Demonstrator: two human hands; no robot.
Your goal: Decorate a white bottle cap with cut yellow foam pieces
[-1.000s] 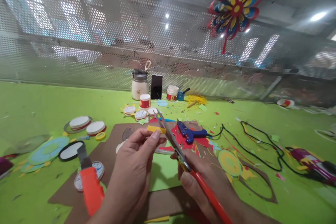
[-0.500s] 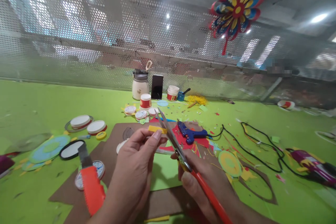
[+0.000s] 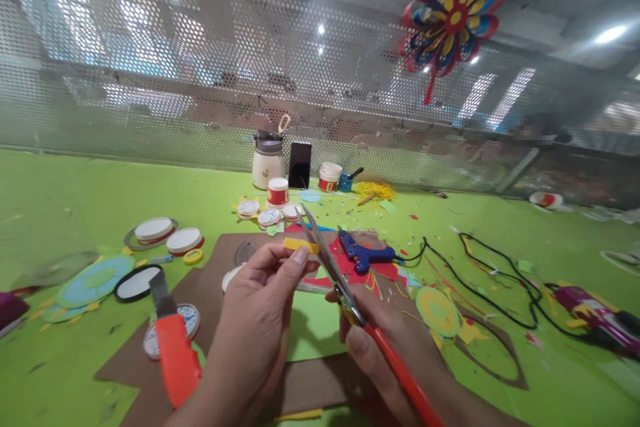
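Between thumb and fingers my left hand (image 3: pixel 267 300) pinches a small yellow paper strip (image 3: pixel 295 244), held level above the work area. My right hand (image 3: pixel 385 340) is wrapped round the red handles of a pair of scissors (image 3: pixel 336 273). The blades point up and away, slightly apart, with the strip's right end at them; I cannot tell whether they touch it. Under both hands lie a light green sheet (image 3: pixel 315 327) and brown cardboard (image 3: pixel 310 387). A blue glue gun (image 3: pixel 363 252) rests on red paper just beyond my right hand.
A red-handled scraper (image 3: pixel 176 353) lies left of my left forearm, near white lids (image 3: pixel 184 240) and a blue-green paper disc (image 3: pixel 95 283). Rightward are a black cord (image 3: pixel 500 307), a purple glue gun (image 3: pixel 595 313) and a yellow-green disc (image 3: pixel 438 311). A jar (image 3: pixel 268 167) and phone (image 3: pixel 300 165) stand behind.
Almost nothing differs. Both hands, the yellow paper strip and the scissors keep nearly the same place, and the view has shifted very slightly.
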